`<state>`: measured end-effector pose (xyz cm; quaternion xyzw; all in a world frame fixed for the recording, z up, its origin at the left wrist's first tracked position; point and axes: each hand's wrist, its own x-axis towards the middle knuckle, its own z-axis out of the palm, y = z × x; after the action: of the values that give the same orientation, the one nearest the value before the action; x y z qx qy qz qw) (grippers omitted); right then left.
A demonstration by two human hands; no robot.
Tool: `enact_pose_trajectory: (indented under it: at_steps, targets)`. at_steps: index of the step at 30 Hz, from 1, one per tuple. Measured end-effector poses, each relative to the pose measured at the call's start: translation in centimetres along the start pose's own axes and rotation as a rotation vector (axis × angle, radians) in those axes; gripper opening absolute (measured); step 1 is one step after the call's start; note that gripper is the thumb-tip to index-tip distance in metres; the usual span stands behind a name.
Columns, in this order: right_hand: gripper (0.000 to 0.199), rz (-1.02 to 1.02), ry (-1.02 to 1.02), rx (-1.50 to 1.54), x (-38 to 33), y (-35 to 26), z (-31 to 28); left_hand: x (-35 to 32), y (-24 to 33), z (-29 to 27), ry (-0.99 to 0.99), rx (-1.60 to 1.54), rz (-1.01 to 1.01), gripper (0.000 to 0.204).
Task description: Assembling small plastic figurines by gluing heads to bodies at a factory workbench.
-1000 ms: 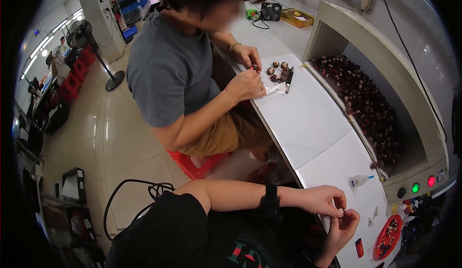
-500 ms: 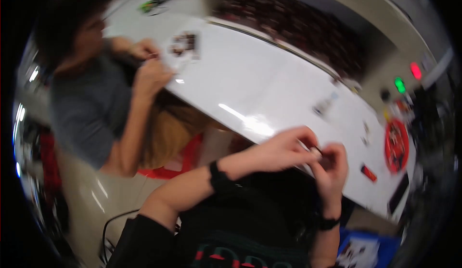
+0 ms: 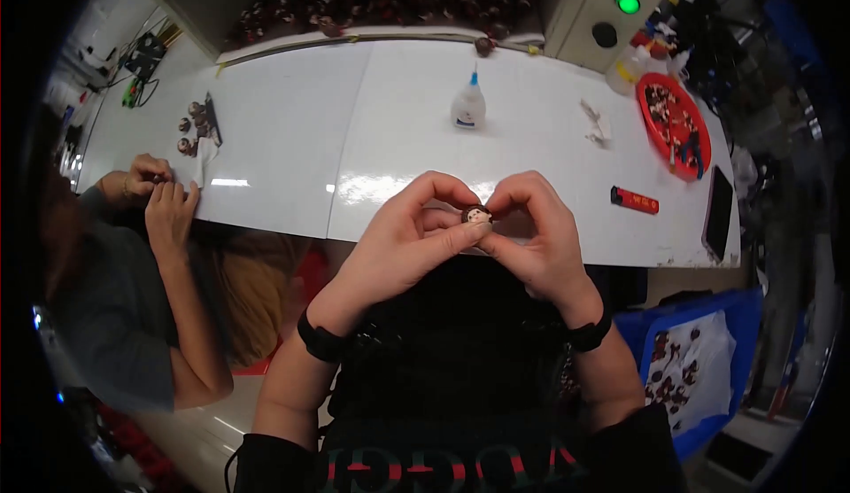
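Note:
A small doll head [image 3: 479, 216] with dark brown hair and a pale painted face is pinched between my two hands, above the table's near edge. My left hand [image 3: 416, 227] grips it from the left with thumb and fingertips. From the right, the thumb and index finger of my right hand [image 3: 534, 236] close on it too. Beyond my hands a clear squeeze bottle [image 3: 469, 103] with a blue tip stands upright on the white table [image 3: 398, 130]. A red cylinder like a lighter [image 3: 635, 200] lies to the right of my right hand.
A red tray [image 3: 645, 125] of small brown and cream parts sits at the right, near a dark phone [image 3: 718, 214]. Below it is a blue bin [image 3: 748, 333] with brown pieces. Many doll heads fill a trough [image 3: 381, 1] behind. A co-worker's hands [image 3: 164, 201] work at left.
The view has swung right and levelled, so the table and my hands now sit nearer the middle. The doll head stays between my hands and its face now shows clearly.

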<state>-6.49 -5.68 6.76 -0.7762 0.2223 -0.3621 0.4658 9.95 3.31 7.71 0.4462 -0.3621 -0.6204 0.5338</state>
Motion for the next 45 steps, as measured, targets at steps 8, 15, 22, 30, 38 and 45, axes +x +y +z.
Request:
enact_pose_trajectory:
  at_steps: [8, 15, 22, 30, 38, 45]
  targets:
    - [0.03, -0.063, -0.032, -0.036, -0.08, 0.85, 0.41, -0.1, -0.09, -0.93, 0.002, 0.076, 0.011, 0.029]
    - [0.031, -0.05, -0.043, -0.019, -0.36, 0.84, 0.41, -0.26, -0.12, -0.88, 0.003, 0.057, -0.007, 0.028]
    - [0.033, -0.067, -0.047, -0.032, -0.03, 0.74, 0.19, -0.09, -0.06, -0.96, -0.021, 0.018, -0.002, 0.03]
    - [0.033, -0.071, -0.056, -0.032, -0.1, 0.52, 0.22, -0.22, -0.3, -0.91, 0.014, 0.088, -0.01, 0.033]
    - [0.032, -0.092, -0.062, -0.043, 0.01, 0.45, 0.09, -0.08, -0.27, -0.78, 0.052, 0.083, 0.014, 0.032]
    - [0.032, -0.062, -0.085, -0.004, -0.04, 0.21, -0.05, -0.2, -0.34, -0.82, 0.06, 0.065, 0.07, 0.031]
